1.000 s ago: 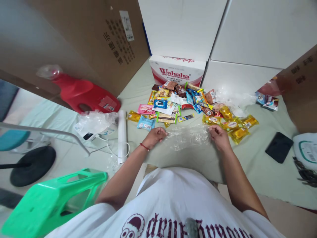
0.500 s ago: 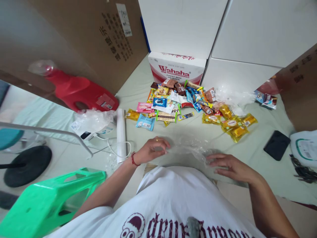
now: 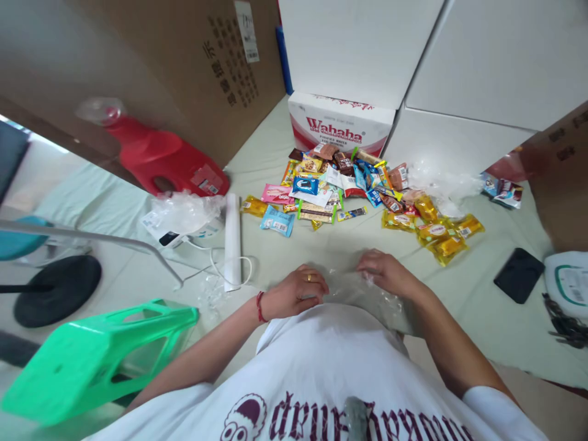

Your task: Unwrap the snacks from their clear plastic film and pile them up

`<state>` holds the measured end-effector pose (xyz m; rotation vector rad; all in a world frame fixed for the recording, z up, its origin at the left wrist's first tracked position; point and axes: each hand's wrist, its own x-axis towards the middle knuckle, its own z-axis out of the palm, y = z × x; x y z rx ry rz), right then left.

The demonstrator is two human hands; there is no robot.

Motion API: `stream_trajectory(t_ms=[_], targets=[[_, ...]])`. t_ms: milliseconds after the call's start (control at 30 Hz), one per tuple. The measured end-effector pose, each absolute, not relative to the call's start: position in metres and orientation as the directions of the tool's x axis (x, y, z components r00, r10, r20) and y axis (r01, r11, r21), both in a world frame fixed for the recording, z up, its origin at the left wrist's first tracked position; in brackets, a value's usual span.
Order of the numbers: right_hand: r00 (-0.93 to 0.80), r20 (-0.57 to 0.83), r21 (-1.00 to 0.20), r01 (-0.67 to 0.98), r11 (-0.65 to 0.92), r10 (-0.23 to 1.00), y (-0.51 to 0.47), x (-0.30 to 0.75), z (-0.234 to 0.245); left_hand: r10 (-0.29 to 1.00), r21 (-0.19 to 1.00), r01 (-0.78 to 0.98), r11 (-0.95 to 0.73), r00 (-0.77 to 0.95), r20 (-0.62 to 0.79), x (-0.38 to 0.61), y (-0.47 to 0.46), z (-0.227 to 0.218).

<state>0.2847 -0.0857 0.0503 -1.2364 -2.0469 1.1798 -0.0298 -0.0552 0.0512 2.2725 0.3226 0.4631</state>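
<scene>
A clear plastic bag (image 3: 356, 288) lies flat on the pale green sheet right in front of my body. My left hand (image 3: 296, 293), with a ring and a red wrist cord, rests on the bag's left edge with its fingers curled over the plastic. At the bag's upper right edge, my right hand (image 3: 383, 272) pinches the film with bent fingers. Beyond the hands a heap of small snack packets (image 3: 331, 184) lies spread out, with several yellow packets (image 3: 434, 229) to its right.
A Wahaha carton (image 3: 340, 125) and white boxes (image 3: 459, 73) stand behind the snacks, a brown cardboard box (image 3: 151, 61) at left. A red jug (image 3: 165, 159), crumpled plastic (image 3: 184, 211), a white roll (image 3: 232, 242), a green stool (image 3: 96, 361) and a black phone (image 3: 518, 274) lie around.
Both hands drew the stretched bag back toward my body and laid it down. They moved closer together, the right hand shifting left onto the bag's top edge.
</scene>
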Motion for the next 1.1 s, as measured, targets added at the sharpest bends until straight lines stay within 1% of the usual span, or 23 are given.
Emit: stream_trajectory(t_ms=[33,100,167,233,333,433,500,533,567,633,667,700,733,767,833,867,933,967,1000,1033,1067,1100], targets=[[-0.413,-0.077,-0.893,0.434,0.122,0.908,-0.082,0.287,0.046,0.364,0.734,0.083,-0.674,0.902,0.233,-0.033,-0.055,0.049],[-0.267,-0.210,-0.943,0.309,-0.123,0.941,-0.073,0.300,0.037,0.359,0.710,0.083,-0.699,0.900,0.248,-0.040,-0.050,0.041],[-0.150,-0.361,-0.926,0.170,-0.336,0.920,-0.065,0.315,0.030,0.362,0.678,0.093,-0.729,0.894,0.266,-0.047,-0.038,0.032],[-0.063,-0.474,-0.879,0.089,-0.468,0.878,-0.056,0.327,0.024,0.375,0.655,0.121,-0.746,0.889,0.263,-0.053,-0.018,0.023],[0.028,-0.557,-0.828,0.059,-0.558,0.830,-0.045,0.334,0.018,0.419,0.645,0.210,-0.735,0.889,0.187,-0.059,0.022,0.014],[0.057,-0.561,-0.825,0.041,-0.563,0.826,-0.039,0.329,0.013,0.467,0.646,0.294,-0.704,0.878,0.110,-0.063,0.055,0.014],[0.076,-0.558,-0.828,0.023,-0.561,0.826,-0.037,0.325,0.011,0.516,0.654,0.322,-0.685,0.848,0.123,-0.061,0.064,0.019],[0.086,-0.559,-0.827,0.013,-0.562,0.825,-0.036,0.323,0.010,0.571,0.662,0.344,-0.666,0.806,0.155,-0.057,0.064,0.021],[0.093,-0.560,-0.827,0.002,-0.562,0.823,-0.036,0.322,0.009,0.651,0.677,0.377,-0.632,0.732,0.201,-0.052,0.061,0.024],[0.083,-0.554,-0.832,-0.015,-0.555,0.828,-0.036,0.322,0.011,0.818,0.721,0.450,-0.526,0.498,0.286,-0.035,0.051,0.028],[0.064,-0.550,-0.835,-0.015,-0.551,0.832,-0.035,0.323,0.013,0.871,0.742,0.476,-0.472,0.381,0.309,-0.024,0.045,0.029],[0.036,-0.547,-0.837,-0.006,-0.548,0.836,-0.034,0.323,0.015,0.898,0.753,0.495,-0.434,0.308,0.315,-0.011,0.039,0.029],[0.002,-0.544,-0.839,0.015,-0.544,0.839,-0.032,0.324,0.018,0.904,0.750,0.508,-0.423,0.295,0.310,0.003,0.034,0.028],[-0.036,-0.542,-0.840,0.046,-0.540,0.840,-0.028,0.325,0.022,0.901,0.738,0.523,-0.427,0.318,0.296,0.017,0.031,0.027],[-0.105,-0.527,-0.848,0.133,-0.513,0.844,-0.018,0.328,0.030,0.878,0.704,0.547,-0.452,0.411,0.245,0.044,0.029,0.021],[-0.134,-0.511,-0.855,0.177,-0.487,0.849,-0.011,0.330,0.033,0.867,0.694,0.557,-0.457,0.455,0.205,0.054,0.029,0.016],[-0.155,-0.465,-0.868,0.272,-0.415,0.872,0.004,0.337,0.041,0.858,0.704,0.580,-0.410,0.506,0.082,0.070,0.031,0.007],[-0.129,-0.431,-0.865,0.341,-0.368,0.893,0.010,0.341,0.045,0.860,0.714,0.596,-0.368,0.509,0.019,0.074,0.031,0.002],[-0.067,-0.373,-0.847,0.432,-0.310,0.926,0.014,0.345,0.049,0.864,0.719,0.613,-0.327,0.502,-0.036,0.077,0.031,-0.003],[0.026,-0.272,-0.807,0.538,-0.243,0.962,0.014,0.348,0.054,0.875,0.731,0.623,-0.280,0.478,-0.071,0.078,0.031,-0.008],[0.124,-0.121,-0.744,0.645,-0.173,0.985,0.011,0.348,0.059,0.893,0.747,0.622,-0.235,0.441,-0.086,0.077,0.029,-0.012],[0.199,0.061,-0.669,0.735,-0.107,0.978,0.004,0.346,0.064,0.913,0.766,0.612,-0.197,0.399,-0.083,0.077,0.028,-0.015]])
